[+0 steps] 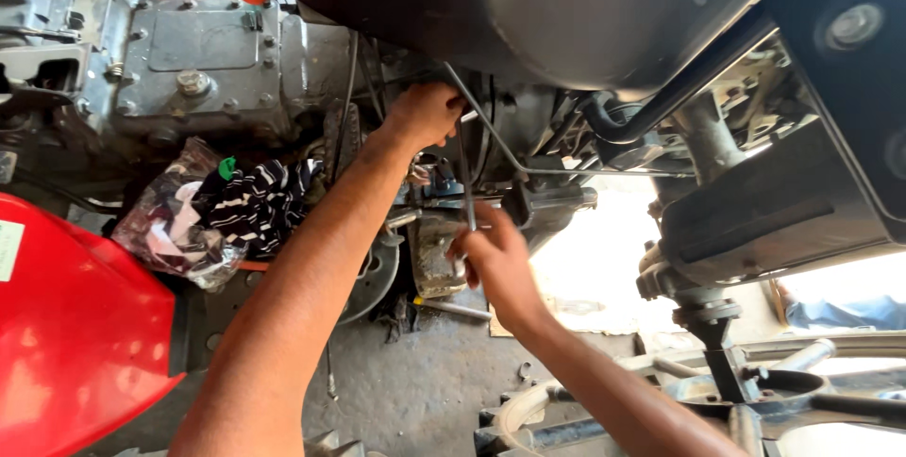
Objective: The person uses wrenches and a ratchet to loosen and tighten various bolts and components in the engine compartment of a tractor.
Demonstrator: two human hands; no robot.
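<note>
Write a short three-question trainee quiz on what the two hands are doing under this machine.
1. True or false: the left hand is raised higher into the machinery than the right hand.
2. What does the right hand grip?
A. a thin metal rod
B. a hammer
C. a paint brush
3. Fill in: the crumpled plastic bag of cloth lies beside the ______-coloured body panel.

Key
1. True: it reaches up near the dark tank.
2. A: the fingers close around the thin metal rod, which runs upward towards the left hand.
3. Red.
</note>
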